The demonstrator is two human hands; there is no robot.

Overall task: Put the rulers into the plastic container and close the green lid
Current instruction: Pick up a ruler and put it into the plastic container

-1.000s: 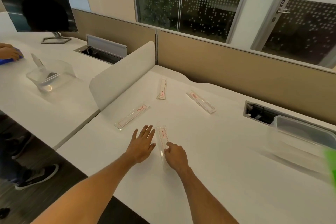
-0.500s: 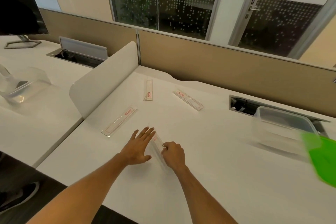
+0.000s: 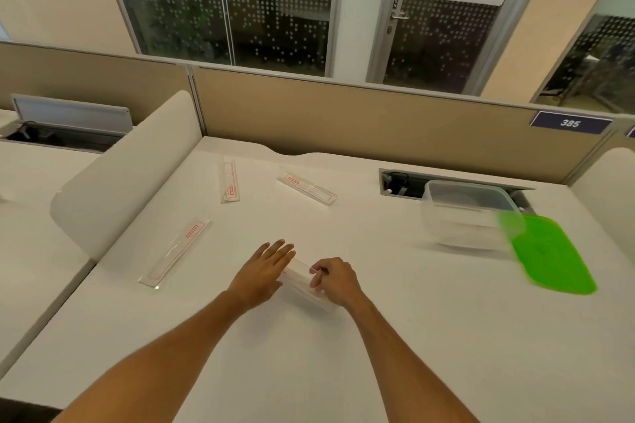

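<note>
Both hands meet over one clear ruler [image 3: 304, 280] lying near the front middle of the white surface [image 3: 395, 336]. The left hand [image 3: 263, 271] lies flat with fingers spread against the ruler's left edge; the right hand [image 3: 335, 280] is curled, fingertips pinching its right edge. From the hands, a second ruler [image 3: 177, 252] lies at ten o'clock, a third [image 3: 229, 182] at eleven, a fourth [image 3: 307, 188] at twelve. The open plastic container [image 3: 470, 213] stands at two o'clock, well apart, with the green lid [image 3: 549, 256] lying flat just beside it, touching its right corner
</note>
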